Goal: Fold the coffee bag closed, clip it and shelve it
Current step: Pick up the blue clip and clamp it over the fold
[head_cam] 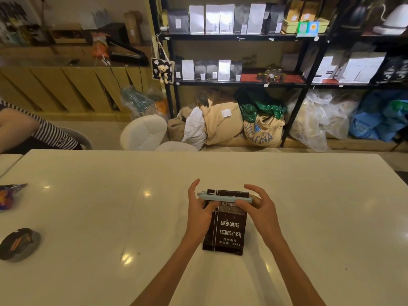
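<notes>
A black coffee bag point(228, 230) printed "BAKED.COFFEE" lies flat on the white table point(110, 217), its top edge folded over. A long pale blue clip point(223, 197) lies across the fold near the top. My left hand point(199, 214) grips the bag's left upper side, thumb on the front just below the clip. My right hand point(259, 208) holds the right end of the clip and the bag's corner, fingers curled over it. The black metal shelves point(238, 37) with rows of coffee bags stand beyond the table.
A dark round dish point(18, 242) and a colourful snack packet point(10, 196) lie at the table's left edge. A person in a striped sleeve point(47, 129) sits at far left. White chairs point(143, 132) and burlap sacks point(260, 129) stand between table and shelves.
</notes>
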